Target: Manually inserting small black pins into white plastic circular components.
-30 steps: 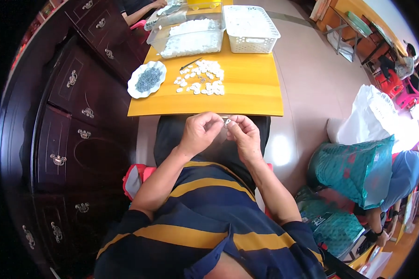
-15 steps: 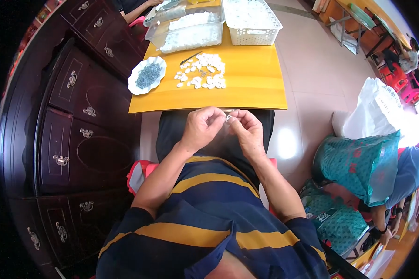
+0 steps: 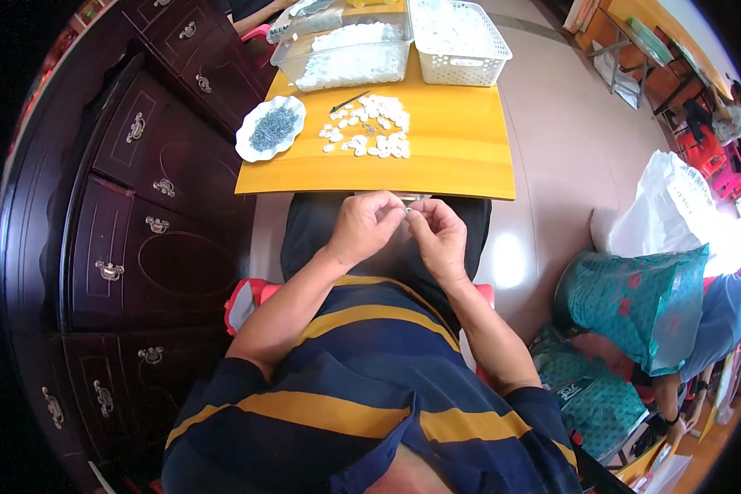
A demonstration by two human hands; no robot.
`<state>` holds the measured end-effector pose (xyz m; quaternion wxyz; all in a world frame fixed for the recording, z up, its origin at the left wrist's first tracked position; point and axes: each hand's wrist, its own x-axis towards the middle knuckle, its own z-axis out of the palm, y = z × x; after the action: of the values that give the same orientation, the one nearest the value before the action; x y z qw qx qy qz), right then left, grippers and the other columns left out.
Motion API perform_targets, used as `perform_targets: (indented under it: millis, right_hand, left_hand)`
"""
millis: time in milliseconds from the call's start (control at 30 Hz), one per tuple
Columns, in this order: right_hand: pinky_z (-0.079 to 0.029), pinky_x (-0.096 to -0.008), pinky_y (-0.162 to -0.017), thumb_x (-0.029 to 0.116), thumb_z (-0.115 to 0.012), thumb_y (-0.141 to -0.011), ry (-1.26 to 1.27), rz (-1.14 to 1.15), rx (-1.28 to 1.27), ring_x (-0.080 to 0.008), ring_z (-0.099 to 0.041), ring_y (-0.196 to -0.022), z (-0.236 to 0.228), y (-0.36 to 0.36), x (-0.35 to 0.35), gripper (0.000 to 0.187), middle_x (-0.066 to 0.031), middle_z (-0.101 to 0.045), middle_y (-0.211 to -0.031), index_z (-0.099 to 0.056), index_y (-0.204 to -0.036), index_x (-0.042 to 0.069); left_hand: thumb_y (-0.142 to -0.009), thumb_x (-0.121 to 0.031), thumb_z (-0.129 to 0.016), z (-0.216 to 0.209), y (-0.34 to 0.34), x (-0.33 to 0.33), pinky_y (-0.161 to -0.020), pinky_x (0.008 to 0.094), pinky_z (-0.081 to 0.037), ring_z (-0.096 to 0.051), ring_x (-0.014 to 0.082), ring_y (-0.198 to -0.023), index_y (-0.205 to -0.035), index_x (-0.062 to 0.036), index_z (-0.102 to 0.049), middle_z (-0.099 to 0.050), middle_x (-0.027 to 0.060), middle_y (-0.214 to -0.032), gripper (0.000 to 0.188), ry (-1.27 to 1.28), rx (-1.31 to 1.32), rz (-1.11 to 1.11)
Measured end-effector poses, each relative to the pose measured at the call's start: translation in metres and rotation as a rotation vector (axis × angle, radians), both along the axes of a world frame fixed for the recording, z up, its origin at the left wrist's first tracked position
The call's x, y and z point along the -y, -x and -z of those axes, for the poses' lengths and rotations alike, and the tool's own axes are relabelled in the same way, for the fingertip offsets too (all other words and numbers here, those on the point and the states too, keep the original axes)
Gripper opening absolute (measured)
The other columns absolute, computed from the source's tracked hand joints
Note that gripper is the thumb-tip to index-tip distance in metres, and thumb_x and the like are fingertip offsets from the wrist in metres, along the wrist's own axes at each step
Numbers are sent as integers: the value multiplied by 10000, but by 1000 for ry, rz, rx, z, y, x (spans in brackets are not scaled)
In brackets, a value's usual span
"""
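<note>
Both my hands meet just off the near edge of the yellow table [image 3: 461,173], above my lap. A small white piece [image 3: 407,211] shows between the fingertips, mostly covered by them. My left hand [image 3: 369,224] pinches toward it with thumb and forefinger; whether it holds a separate tiny part cannot be made out. My right hand [image 3: 438,235] is closed on the white piece. On the tabletop lie many small white plastic pieces [image 3: 384,109] in loose groups. To their left, a white scalloped plate [image 3: 245,148] carries a heap of small dark grey-blue parts [image 3: 273,128].
A clear plastic bin [image 3: 358,70] and a white perforated basket [image 3: 463,71], both full of white pieces, stand at the table's back. A thin black stick [image 3: 350,101] lies before them. Dark wooden drawers [image 3: 181,263] line the left; teal bags [image 3: 630,300] and a white sack [image 3: 659,206] stand right.
The view has shifted slightly, so the table and its contents appear a little farther right. My hands stay together at the white piece, with only slight finger movement.
</note>
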<state>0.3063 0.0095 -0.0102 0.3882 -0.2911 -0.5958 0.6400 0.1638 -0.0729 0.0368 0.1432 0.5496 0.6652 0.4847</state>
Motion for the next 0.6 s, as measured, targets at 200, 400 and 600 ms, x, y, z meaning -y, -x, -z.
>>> perform_targets:
  millis: [200, 400, 600]
  right_hand:
    - [-517, -241, -729, 79, -677, -994, 224, -66, -191, -85, -628, -780, -11, 0, -11, 85, -8, -699, -921, -676, -1055, 20]
    - [-506, -233, -697, 99, -660, -1024, 376, -94, -248, -100, -609, -743, -8, -2, -18, 74, -36, -683, -922, -640, -1073, 49]
    - [-512, -232, -700, 106, -655, -1028, 444, -137, -279, -95, -615, -754, -6, -1, -19, 74, -43, -689, -946, -630, -1081, 60]
  left_hand:
    - [-951, -78, -725, -15, 13, -12, -672, 208, -506, -586, 18, -738, -1006, -1, -735, -681, -33, -834, 95, 56, 300, 60]
    - [-889, -55, -720, 19, 83, -41, -700, 297, -544, -667, 155, -733, -1100, -10, -730, -712, 65, -869, 216, 28, -210, -173]
    - [-893, -119, -700, 26, 99, -61, -762, 420, -565, -706, 328, -858, -1079, -70, -740, -718, 120, -932, 197, 54, -491, -213]
